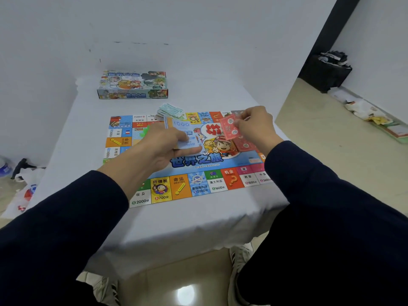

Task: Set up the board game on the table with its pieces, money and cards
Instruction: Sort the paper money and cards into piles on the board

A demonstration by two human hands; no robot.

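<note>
The left hand (163,144) grips a stack of blue play notes (187,138) above the game board (194,186), which lies flat on the white-covered table (176,221); the right hand (254,127) pinches one red note (229,128) over red notes (245,144) already lying on the board. The game box (132,85) sits behind, a green-note pile (171,111) at the board's far edge. Sorting money seems underway; next, the red note likely needs laying on its pile.

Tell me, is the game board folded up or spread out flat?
Spread flat: the game board lies fully open on the white table, its border squares showing along the near edge.
</note>
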